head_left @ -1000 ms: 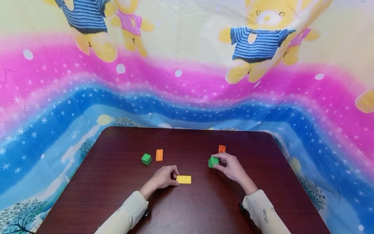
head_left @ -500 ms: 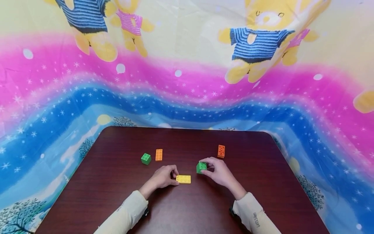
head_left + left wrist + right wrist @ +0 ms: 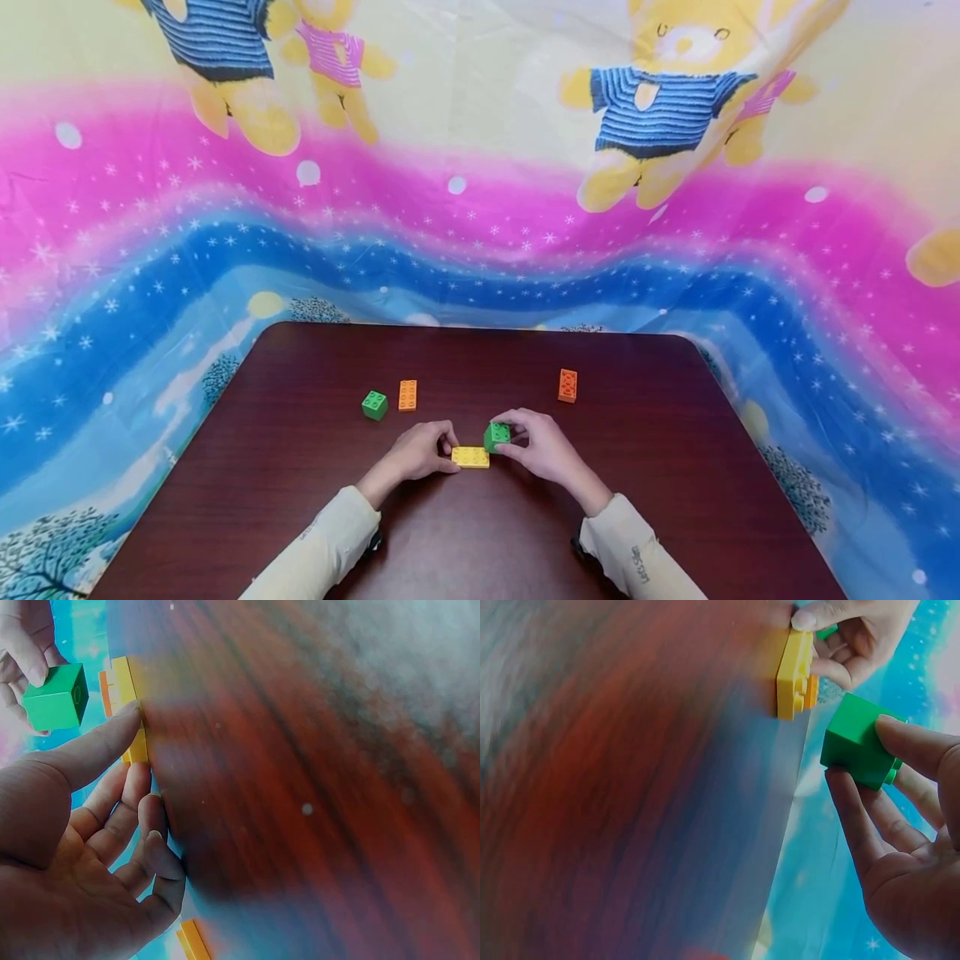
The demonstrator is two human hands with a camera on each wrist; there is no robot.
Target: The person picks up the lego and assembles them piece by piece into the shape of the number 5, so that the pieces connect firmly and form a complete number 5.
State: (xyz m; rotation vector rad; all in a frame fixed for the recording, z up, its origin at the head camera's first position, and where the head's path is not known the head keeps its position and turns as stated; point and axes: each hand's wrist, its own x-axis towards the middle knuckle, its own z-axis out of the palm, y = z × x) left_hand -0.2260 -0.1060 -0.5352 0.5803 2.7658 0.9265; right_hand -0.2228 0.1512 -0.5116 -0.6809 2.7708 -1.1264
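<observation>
Beyond the yellow two-by-four toy brick [image 3: 471, 457], the whole background is filled by a printed fabric backdrop [image 3: 465, 208], on which teddy bears in striped tops, pink and blue bands, snowflakes and trees are shown. Beneath the yellow brick, a dark reddish-brown wooden tabletop [image 3: 450, 354] with rounded far corners is seen. Nearer the wearer than the yellow brick, a pale left sleeve [image 3: 326, 533] and a pale right sleeve [image 3: 637, 546] are extended from either side, the latter marked with dark lettering. At the yellow brick's left end, the left hand [image 3: 418, 451] is placed, and that end is pinched between its thumb and fingers. To the right of the yellow brick, the right hand [image 3: 546, 447] is positioned, with a green two-by-two brick [image 3: 497, 437] gripped between thumb and fingertips. The yellow brick itself is laid flat, studs up, its long side turned toward the wearer. Beyond it to the left, a light orange two-by-four brick [image 3: 407, 395] is set lengthwise; beyond it to the right, a darker orange brick [image 3: 567, 385] is similarly aligned. The gripped green brick is held off the tabletop, studs up, just beside the yellow brick's right end, with a gap shown in the right wrist view. Farther left of the yellow brick, a second green brick [image 3: 375, 405] is stood studs up.
</observation>
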